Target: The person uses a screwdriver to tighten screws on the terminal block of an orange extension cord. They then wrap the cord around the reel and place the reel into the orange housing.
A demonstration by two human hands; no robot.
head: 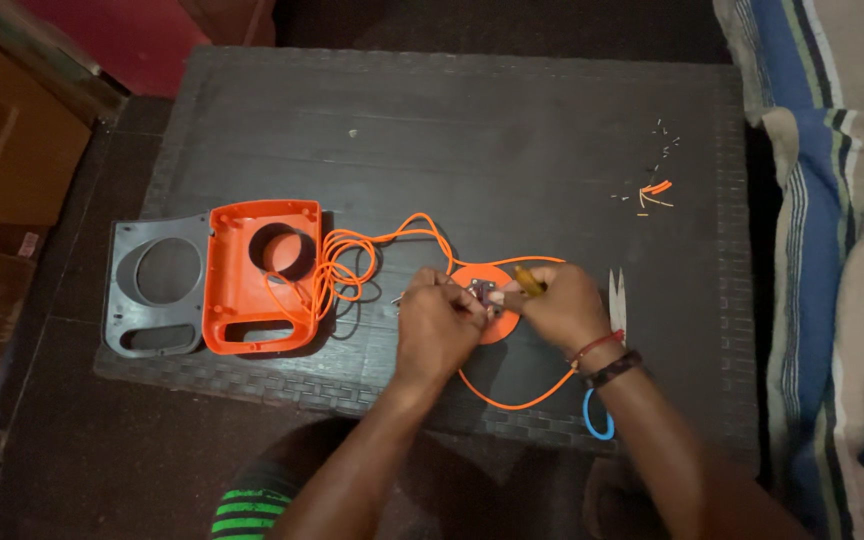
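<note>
My left hand [437,318] pinches a small metal part [480,292] over a round orange disc [498,322] on the dark table [512,130]. Beside it, my right hand [558,304] grips a yellow-handled screwdriver [529,280], with the tip at that metal part. A long orange wire [382,240] runs in loops from the disc to an orange plastic housing [257,280] on the left. The fingers hide the point where the tip meets the part.
A grey housing half [157,288] lies left of the orange one. Pale-handled cutters [618,296] and a blue ring [598,415] lie by my right wrist. Wire scraps [655,190] are scattered at the far right. A striped cloth [842,210] covers the right side.
</note>
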